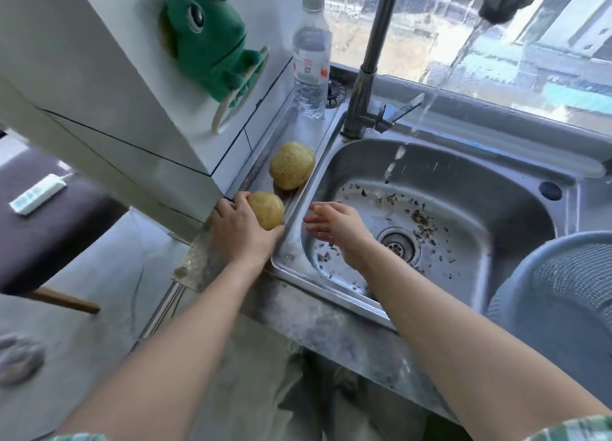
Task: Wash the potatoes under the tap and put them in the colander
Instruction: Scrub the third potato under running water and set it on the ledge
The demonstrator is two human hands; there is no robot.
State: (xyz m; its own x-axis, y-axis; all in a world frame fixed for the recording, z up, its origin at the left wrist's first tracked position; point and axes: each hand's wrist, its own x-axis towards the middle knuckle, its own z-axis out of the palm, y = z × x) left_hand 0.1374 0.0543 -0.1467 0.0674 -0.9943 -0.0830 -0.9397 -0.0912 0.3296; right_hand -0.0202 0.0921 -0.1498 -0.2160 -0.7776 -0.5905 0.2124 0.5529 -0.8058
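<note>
Steel sink [463,182], two potatoes [291,165] beside it, left hand [241,228] grasping nearer potato [266,208], right hand [337,225] released, one colander [563,291].

Left hand [240,232] gripping potato [266,209] (ledge-side), right hand [334,223] spread over sink [463,175]

Hidden under the left hand [243,230]: the near left side of the front potato [269,208], by the left rim of the sink [463,175]. Cut off by the right edge: much of the colander [559,275], itself covering the sink's near right corner. Cut off at the top: the tap head [496,0]. Too small to read: the bottle [313,53] label, the letters stamped on the sink rim. Blurred beyond telling: a grey lump [18,357] at the left edge.
</note>
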